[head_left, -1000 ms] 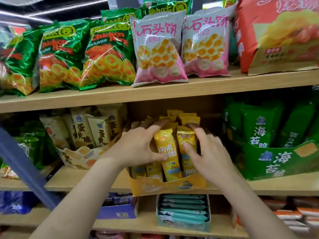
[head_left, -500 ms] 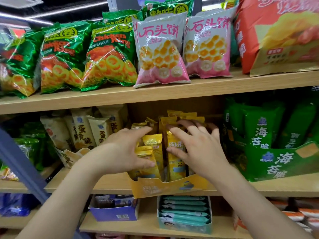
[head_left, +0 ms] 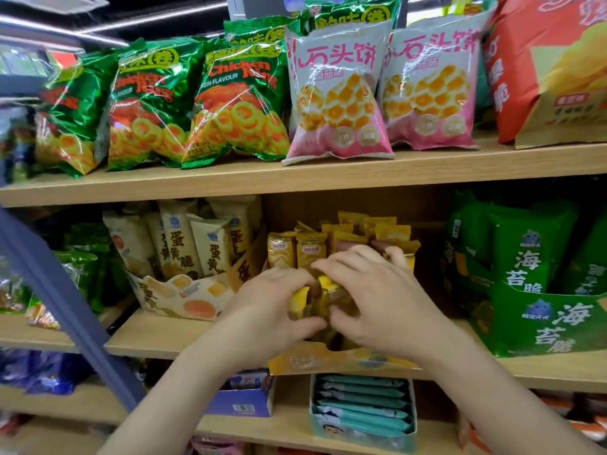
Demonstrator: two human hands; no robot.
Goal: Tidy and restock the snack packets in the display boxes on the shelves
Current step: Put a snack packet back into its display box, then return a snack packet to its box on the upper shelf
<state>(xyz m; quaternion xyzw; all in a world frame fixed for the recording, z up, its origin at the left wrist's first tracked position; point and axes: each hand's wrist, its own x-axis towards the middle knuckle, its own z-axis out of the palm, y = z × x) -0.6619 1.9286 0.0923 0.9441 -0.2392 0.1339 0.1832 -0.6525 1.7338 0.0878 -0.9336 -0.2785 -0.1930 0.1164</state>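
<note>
Hands meet over the yellow box (head_left: 328, 361) — left hand (head_left: 272, 310) and right hand (head_left: 377, 300) both curl round blurred yellow packets (head_left: 315, 298). More packets (head_left: 310, 254) stand upright behind.

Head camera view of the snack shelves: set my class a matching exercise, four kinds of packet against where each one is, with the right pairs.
Things:
1. shiny green foil ring-snack bags
2. pink and white puffed bags
3. flat teal packets
4. small yellow snack packets

Places:
A. gripped between left hand and right hand
B. top shelf, left
C. shelf under the hands, in an open teal box
D. top shelf, centre

Pairs: 1-B, 2-D, 3-C, 4-A.
</note>
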